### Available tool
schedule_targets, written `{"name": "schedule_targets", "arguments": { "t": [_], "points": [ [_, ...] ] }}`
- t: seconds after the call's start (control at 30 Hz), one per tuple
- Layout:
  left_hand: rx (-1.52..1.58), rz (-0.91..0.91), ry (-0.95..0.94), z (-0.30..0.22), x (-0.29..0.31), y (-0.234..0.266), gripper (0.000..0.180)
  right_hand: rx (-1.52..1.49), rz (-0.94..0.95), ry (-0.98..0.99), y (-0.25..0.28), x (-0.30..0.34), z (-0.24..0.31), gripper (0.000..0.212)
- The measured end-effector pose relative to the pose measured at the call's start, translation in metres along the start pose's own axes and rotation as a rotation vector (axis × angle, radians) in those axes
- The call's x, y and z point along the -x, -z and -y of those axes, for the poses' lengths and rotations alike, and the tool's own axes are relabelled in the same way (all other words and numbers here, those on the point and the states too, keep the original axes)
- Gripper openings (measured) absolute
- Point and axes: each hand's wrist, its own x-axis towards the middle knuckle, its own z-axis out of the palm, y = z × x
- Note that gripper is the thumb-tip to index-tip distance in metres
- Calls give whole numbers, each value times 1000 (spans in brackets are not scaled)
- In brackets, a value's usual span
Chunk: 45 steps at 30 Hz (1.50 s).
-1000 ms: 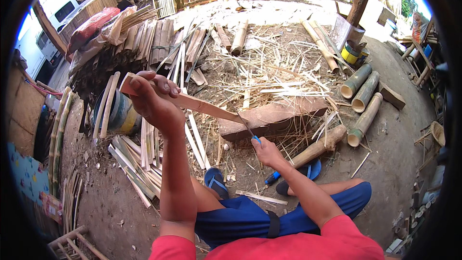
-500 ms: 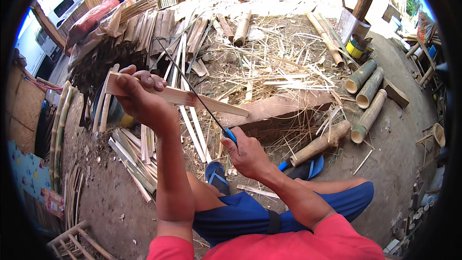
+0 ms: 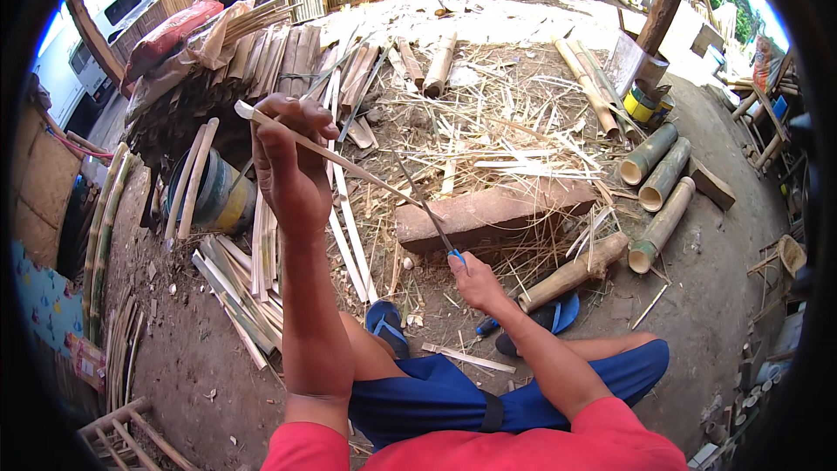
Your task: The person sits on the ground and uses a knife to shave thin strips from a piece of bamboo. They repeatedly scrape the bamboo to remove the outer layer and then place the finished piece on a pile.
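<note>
A pale, thin bamboo strip [image 3: 366, 173] slants down to the right from my raised left hand [image 3: 295, 170], whose fingers are closed around its upper end. The strip is turned edge-on. My right hand [image 3: 478, 283] grips the blue handle of a long, narrow knife [image 3: 433, 220], its dark blade pointing up and away. The blade crosses the strip's lower end; whether they touch I cannot tell. Just beyond the knife lies a thick reddish-brown beam [image 3: 506, 209] on the ground.
Shavings [image 3: 523, 122] litter the ground beyond the beam. Bamboo tubes [image 3: 667, 218] lie at right, another bamboo piece [image 3: 580, 270] by my right foot. Split strips [image 3: 240, 288] and a dark bucket [image 3: 222, 196] are at left. Stacked bamboo slats [image 3: 279, 61] stand farther back.
The strip has turned from its flat face to its edge. The knife has swung right, from crossing near the strip's middle to its lower end, as my right hand moved right and slightly down.
</note>
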Motion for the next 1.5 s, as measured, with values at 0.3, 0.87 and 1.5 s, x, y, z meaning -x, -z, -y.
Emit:
{"name": "schedule_targets", "arguments": {
  "t": [0.3, 0.87, 1.5],
  "points": [
    [-10, 126, -15, 7, 3, 3, 40, -31, -94, 227, -8, 25, 52, 37],
    [-327, -269, -151, 6, 10, -13, 28, -176, -6, 381, 3, 25, 103, 39],
    [-358, -174, 328, 121, 49, 57, 23, -47, 12, -436, -43, -32, -129, 62]
  ]
}}
